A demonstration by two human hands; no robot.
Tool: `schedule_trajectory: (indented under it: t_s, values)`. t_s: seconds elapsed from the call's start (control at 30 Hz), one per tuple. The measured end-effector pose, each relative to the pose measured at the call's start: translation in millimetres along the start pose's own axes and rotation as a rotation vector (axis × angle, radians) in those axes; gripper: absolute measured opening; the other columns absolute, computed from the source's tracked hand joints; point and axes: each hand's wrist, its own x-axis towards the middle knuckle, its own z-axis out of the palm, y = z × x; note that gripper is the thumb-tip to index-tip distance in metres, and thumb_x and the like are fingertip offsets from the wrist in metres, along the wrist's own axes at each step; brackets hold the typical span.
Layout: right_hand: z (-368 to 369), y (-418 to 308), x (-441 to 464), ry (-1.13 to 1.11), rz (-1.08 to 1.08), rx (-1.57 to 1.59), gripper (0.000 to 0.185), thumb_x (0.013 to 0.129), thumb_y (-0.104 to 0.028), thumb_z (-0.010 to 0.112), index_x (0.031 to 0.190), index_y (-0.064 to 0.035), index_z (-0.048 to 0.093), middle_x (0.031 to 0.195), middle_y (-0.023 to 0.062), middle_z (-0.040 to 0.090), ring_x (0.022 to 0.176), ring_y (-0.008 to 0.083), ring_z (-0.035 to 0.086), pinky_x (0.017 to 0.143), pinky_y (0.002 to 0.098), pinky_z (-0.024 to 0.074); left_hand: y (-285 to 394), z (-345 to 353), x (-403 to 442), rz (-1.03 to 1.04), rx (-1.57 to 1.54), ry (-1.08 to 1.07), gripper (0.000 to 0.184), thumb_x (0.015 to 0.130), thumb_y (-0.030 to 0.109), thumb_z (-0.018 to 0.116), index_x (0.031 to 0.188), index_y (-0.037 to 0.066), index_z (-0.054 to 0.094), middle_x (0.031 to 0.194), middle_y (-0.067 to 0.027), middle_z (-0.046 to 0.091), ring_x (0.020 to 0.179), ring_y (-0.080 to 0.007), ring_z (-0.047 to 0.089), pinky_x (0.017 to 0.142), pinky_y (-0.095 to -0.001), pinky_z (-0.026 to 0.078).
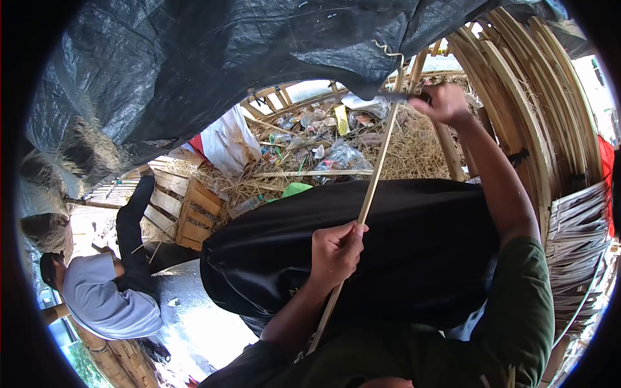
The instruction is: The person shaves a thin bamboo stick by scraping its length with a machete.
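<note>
My left hand (pixel 337 253) is closed around a long, thin bamboo strip (pixel 378 178), which slants from near my body up to the right. My right hand (pixel 446 103) grips the dark handle of a knife at the upper right. The knife's blade (pixel 392 96) lies across the strip near its far end. A thin curled shaving (pixel 386 50) sticks out at the tip of the strip. Black fabric (pixel 401 252) covers my lap beneath both hands.
A dark tarp (pixel 213 52) hangs low overhead. Long bamboo slats (pixel 537 97) stand at the right. Litter (pixel 343 155) and straw (pixel 414 149) cover the ground ahead. A wooden crate (pixel 200 210) stands left, near a seated person (pixel 113 294) in a grey shirt.
</note>
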Motion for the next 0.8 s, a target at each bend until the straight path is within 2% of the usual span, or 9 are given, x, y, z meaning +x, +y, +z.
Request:
schedule_trajectory:
  t_s: [0.07,0.13,0.3,0.37,0.47,0.5,0.6,0.7,0.8]
  values:
    - [18.4,4.5,-8.0,0.212,0.062,-0.482,0.056,0.087,-0.063,0.066,0.073,-0.0085,0.07,0.045,-0.0028,0.046,0.038,0.0128,0.046,0.038,0.0266,0.0379,-0.6,0.7,-1.5,-0.004,-0.007,-0.011,0.023,0.103,0.014,0.055,0.097,-0.006,0.065,0.056,0.0049,0.045,0.043,0.0003,0.039,0.035,-0.0194,0.026]
    - [0.8,8.6,-1.9,0.241,-0.191,-0.555,0.054,0.086,-0.06,0.069,0.07,-0.0082,0.067,0.048,-0.0033,0.043,0.039,0.0115,0.043,0.037,0.0258,0.0357,-4.4,0.2,1.7,-0.02,-0.035,-0.031,0.021,0.103,0.011,0.055,0.098,-0.005,0.066,0.058,0.0054,0.048,0.045,0.0005,0.043,0.037,-0.0191,0.029]
    - [-19.2,17.7,6.4,-0.259,0.0,0.457,0.054,0.09,-0.06,0.065,0.069,-0.0105,0.067,0.048,0.0013,0.048,0.039,0.0141,0.049,0.037,0.0274,0.0406,-2.0,-1.9,3.4,-0.03,-0.044,-0.021,0.021,0.103,0.012,0.055,0.098,-0.005,0.066,0.057,0.0056,0.048,0.045,0.0007,0.042,0.037,-0.019,0.029]
    - [6.2,9.2,-8.0,0.031,-0.061,-0.178,0.054,0.09,-0.06,0.064,0.067,-0.011,0.066,0.047,0.0022,0.05,0.039,0.0152,0.051,0.037,0.0286,0.0418,-3.3,-2.3,3.5,-0.023,-0.033,-0.021,0.021,0.103,0.012,0.055,0.098,-0.005,0.066,0.057,0.0058,0.047,0.044,0.0007,0.041,0.037,-0.019,0.029]
    - [4.7,-6.0,-10.0,0.008,0.099,-0.344,0.048,0.087,-0.051,0.073,0.067,-0.0082,0.065,0.051,-0.0009,0.045,0.04,0.0125,0.046,0.035,0.0274,0.0381,-6.0,-3.6,6.0,-0.034,-0.047,-0.018,0.02,0.102,0.011,0.055,0.097,-0.004,0.066,0.057,0.0059,0.047,0.044,0.0008,0.041,0.037,-0.0191,0.029]
    - [-0.3,-5.8,-6.7,0.095,-0.041,-0.426,0.049,0.087,-0.051,0.073,0.067,-0.0074,0.065,0.051,-0.0007,0.046,0.041,0.0127,0.046,0.035,0.0274,0.0384,-4.7,-3.1,7.2,-0.051,-0.057,-0.013,0.02,0.102,0.011,0.055,0.097,-0.004,0.066,0.057,0.0059,0.047,0.044,0.0008,0.041,0.036,-0.0192,0.029]
    - [5.0,-4.0,-11.8,-0.122,0.032,-0.015,0.062,0.089,-0.065,0.062,0.07,-0.0053,0.068,0.052,0.0053,0.056,0.046,0.0188,0.058,0.043,0.0337,0.0471,-1.0,-3.0,8.3,-0.082,-0.075,0.014,0.019,0.102,0.011,0.056,0.095,-0.004,0.065,0.057,0.0059,0.046,0.043,0.0008,0.041,0.036,-0.0193,0.028]
    - [-26.2,-24.5,25.3,-0.699,0.378,0.331,0.07,0.088,-0.072,0.056,0.075,-0.005,0.07,0.053,0.0066,0.06,0.048,0.0227,0.062,0.051,0.0391,0.052,-6.5,-3.6,12.1,-0.103,-0.077,0.025,0.02,0.102,0.012,0.055,0.094,-0.004,0.065,0.056,0.0052,0.046,0.042,0.0002,0.04,0.035,-0.0196,0.028]
    - [-26.4,-58.3,38.7,-0.805,0.767,0.541,0.078,0.079,-0.078,0.062,0.08,-0.0004,0.07,0.063,0.011,0.064,0.066,0.0243,0.069,0.064,0.0391,0.0543,-6.2,-7.0,19.4,-0.146,-0.079,0.022,0.022,0.102,0.013,0.054,0.092,-0.004,0.063,0.056,0.0031,0.047,0.04,-0.0012,0.041,0.033,-0.0201,0.03]
